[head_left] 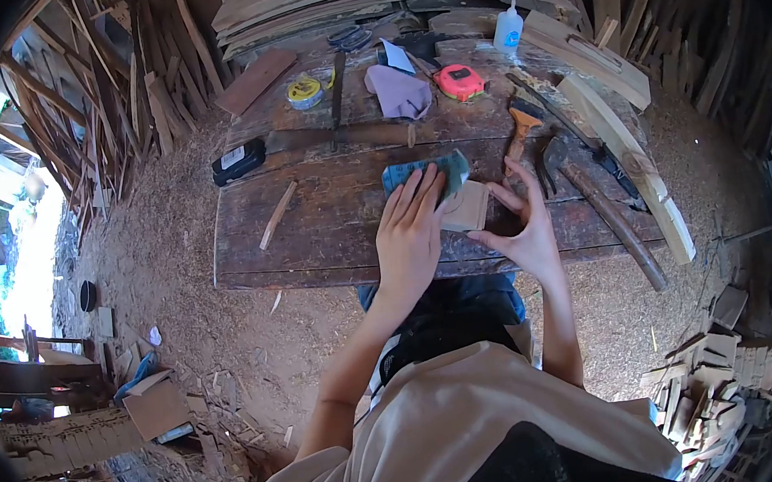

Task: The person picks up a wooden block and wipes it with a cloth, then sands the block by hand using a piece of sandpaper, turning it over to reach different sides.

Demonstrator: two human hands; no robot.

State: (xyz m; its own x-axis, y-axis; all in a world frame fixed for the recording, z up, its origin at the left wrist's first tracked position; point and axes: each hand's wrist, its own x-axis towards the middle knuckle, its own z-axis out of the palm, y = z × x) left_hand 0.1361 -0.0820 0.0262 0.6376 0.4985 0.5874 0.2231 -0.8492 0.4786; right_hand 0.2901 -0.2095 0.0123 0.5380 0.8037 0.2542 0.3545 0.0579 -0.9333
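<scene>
On the worn wooden workbench lies a small light-coloured wood block, near the front edge. The thumb and fingers of my right hand hold the block by its right side. My left hand presses flat on a green-blue sheet with printed marks, which looks like sandpaper. This sheet is at the block's upper left, its edge curled up at the right. The underside of the sheet is hidden.
Beyond my hands lie a purple cloth, a pink tape measure, a yellow tape measure and a glue bottle. An orange-handled brush, a hammer and a long wood strip lie to the right.
</scene>
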